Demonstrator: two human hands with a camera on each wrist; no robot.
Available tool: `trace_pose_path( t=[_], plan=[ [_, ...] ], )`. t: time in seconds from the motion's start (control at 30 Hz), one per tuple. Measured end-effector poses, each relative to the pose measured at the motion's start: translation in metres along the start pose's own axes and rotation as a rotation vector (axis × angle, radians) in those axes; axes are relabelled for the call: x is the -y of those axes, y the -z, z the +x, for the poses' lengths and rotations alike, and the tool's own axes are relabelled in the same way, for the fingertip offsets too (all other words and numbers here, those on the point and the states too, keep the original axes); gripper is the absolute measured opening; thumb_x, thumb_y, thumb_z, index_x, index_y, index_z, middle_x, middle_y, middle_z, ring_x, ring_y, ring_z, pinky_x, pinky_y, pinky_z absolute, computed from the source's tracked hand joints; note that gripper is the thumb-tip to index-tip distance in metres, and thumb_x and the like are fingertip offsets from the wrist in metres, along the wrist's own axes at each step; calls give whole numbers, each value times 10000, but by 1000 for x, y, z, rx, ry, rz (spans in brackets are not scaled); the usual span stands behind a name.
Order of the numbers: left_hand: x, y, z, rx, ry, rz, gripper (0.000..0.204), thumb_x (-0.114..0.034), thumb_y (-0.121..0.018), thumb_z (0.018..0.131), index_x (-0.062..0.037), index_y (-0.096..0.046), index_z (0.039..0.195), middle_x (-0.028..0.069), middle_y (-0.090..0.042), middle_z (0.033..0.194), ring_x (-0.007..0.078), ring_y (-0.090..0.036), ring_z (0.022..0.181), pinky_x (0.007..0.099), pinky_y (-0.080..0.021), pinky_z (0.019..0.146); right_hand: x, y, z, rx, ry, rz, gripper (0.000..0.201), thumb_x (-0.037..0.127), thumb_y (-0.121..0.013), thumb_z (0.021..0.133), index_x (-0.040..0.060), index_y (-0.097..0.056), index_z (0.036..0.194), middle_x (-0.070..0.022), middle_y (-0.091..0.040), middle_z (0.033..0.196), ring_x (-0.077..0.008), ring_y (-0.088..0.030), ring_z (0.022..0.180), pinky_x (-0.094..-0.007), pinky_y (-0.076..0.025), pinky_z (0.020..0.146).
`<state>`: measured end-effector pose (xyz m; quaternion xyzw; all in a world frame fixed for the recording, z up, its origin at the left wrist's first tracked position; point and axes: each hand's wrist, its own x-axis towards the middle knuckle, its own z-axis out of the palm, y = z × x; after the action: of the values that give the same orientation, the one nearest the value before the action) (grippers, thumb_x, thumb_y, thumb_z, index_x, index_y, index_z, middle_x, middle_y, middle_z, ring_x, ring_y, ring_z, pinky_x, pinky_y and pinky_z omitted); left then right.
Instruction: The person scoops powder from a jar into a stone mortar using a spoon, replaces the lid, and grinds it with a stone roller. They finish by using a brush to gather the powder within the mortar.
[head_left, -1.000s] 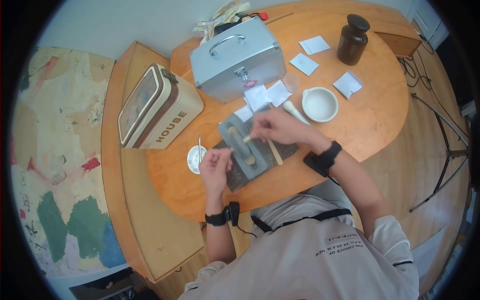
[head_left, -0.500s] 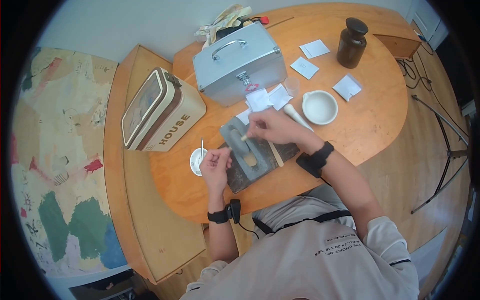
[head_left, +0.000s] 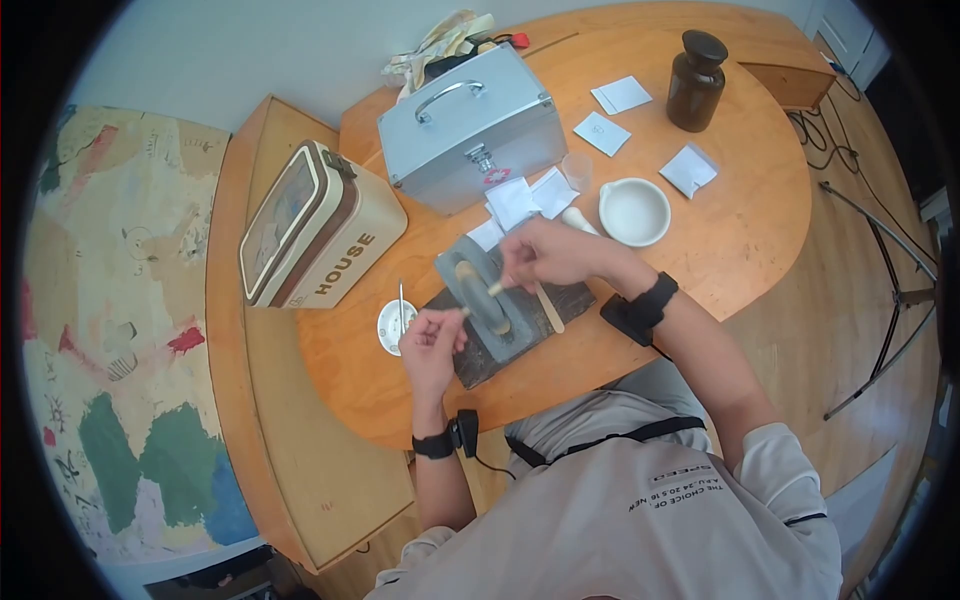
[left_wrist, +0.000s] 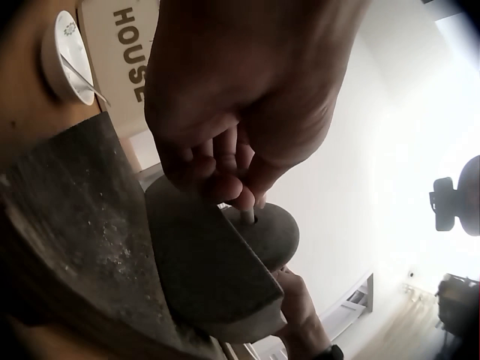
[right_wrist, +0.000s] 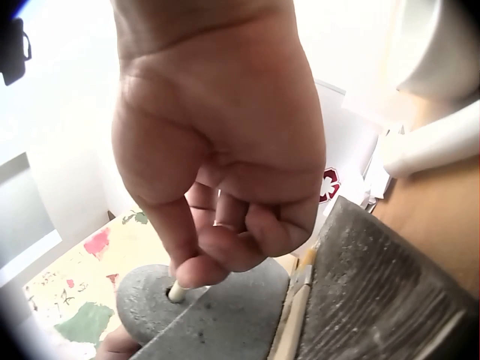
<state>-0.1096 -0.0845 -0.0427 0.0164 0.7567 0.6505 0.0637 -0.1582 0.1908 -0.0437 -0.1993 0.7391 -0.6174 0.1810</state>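
Note:
A grey stone grinding wheel (head_left: 484, 302) stands upright in the slot of a boat-shaped stone trough (head_left: 508, 350). Tan powder (head_left: 464, 270) shows in the slot. A short pale axle (right_wrist: 177, 291) passes through the wheel's centre. My left hand (head_left: 430, 345) pinches its left end between thumb and fingertips, while my right hand (head_left: 548, 255) pinches the right end. Under the trough lies a dark slab (head_left: 475, 370). Beside the trough, below my right hand, rests a flat wooden stick (head_left: 551, 310).
Left of the trough sits a small white bowl (head_left: 391, 338) with a spoon. A white mortar (head_left: 634, 212), its pestle (head_left: 577, 219) and several paper packets (head_left: 690, 170) lie to the right. Farther back are a silver case (head_left: 470, 130), a cream HOUSE box (head_left: 340, 245) and a brown bottle (head_left: 695, 85).
The wheel rolled away from the body along the trough, then back toward it, with both hands keeping hold of the axle. More powder now shows at the slot's far end.

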Motion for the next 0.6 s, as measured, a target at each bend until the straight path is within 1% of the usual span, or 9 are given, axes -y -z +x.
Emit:
trace_pose_path(
  t=[0.03, 0.07, 0.17, 0.27, 0.37, 0.4, 0.5, 0.53, 0.6],
  plan=[
    [4, -2, 5, -45, -20, -18, 90, -62, -693, 995, 15, -688, 948, 29, -674, 741, 58, -575, 611, 198, -442, 564, -1, -4, 5, -59, 16, -1, 147, 105, -718, 949, 13, -661, 850, -42, -687, 708, -99, -623, 657, -280, -479, 622],
    [10, -5, 13, -93, -89, -61, 88, -62, -699, 991, 17, -693, 952, 33, -676, 740, 57, -576, 610, 198, -442, 563, 1, -11, 8, -209, 76, -55, 148, 107, -724, 946, 16, -673, 840, -42, -687, 706, -97, -623, 652, -279, -479, 626],
    [7, -1, 9, -41, -41, -12, 89, -88, -715, 983, -7, -691, 955, 18, -668, 735, 68, -567, 605, 207, -429, 568, -8, -8, 6, -92, 83, -13, 144, 120, -719, 953, 18, -678, 859, -38, -687, 706, -99, -626, 654, -285, -479, 626],
    [-11, 5, -7, 119, 30, 67, 89, -82, -714, 982, -3, -687, 951, 21, -667, 735, 70, -567, 603, 212, -430, 565, 12, 6, -11, 152, -45, -35, 148, 125, -713, 958, 11, -676, 872, -42, -688, 706, -106, -633, 659, -290, -491, 628],
    [4, 1, 9, -8, -40, -10, 86, -58, -706, 986, 25, -699, 964, 33, -678, 738, 58, -573, 601, 200, -440, 558, -2, -4, 4, -73, 36, -27, 163, 132, -727, 954, 8, -677, 861, -46, -692, 706, -111, -639, 654, -290, -491, 631],
    [11, -1, 17, -58, -88, -55, 79, -57, -708, 984, 21, -706, 971, 31, -681, 738, 55, -572, 596, 195, -435, 549, 1, -10, 7, -220, 65, -90, 138, 109, -721, 945, 4, -689, 862, -54, -700, 717, -117, -648, 664, -282, -498, 648],
    [10, 1, 10, -43, -49, -8, 84, -63, -705, 986, 20, -707, 974, 30, -681, 739, 54, -566, 588, 196, -429, 540, -3, -9, 3, -145, 146, -67, 143, 111, -707, 951, 9, -689, 852, -46, -699, 720, -113, -649, 677, -281, -493, 644],
    [6, 2, 3, -6, -23, 12, 87, -69, -708, 984, 16, -702, 967, 27, -676, 735, 60, -566, 591, 200, -429, 547, -4, -5, -3, -60, 96, -38, 141, 107, -703, 953, 9, -688, 853, -45, -699, 724, -112, -649, 678, -280, -493, 642],
    [-7, 2, -11, 68, 32, 53, 96, -81, -715, 979, 8, -692, 953, 23, -667, 729, 71, -566, 596, 208, -428, 561, 8, 3, -17, 108, -8, 23, 136, 98, -695, 956, 9, -687, 854, -41, -700, 731, -111, -648, 680, -277, -495, 637]
  ],
)
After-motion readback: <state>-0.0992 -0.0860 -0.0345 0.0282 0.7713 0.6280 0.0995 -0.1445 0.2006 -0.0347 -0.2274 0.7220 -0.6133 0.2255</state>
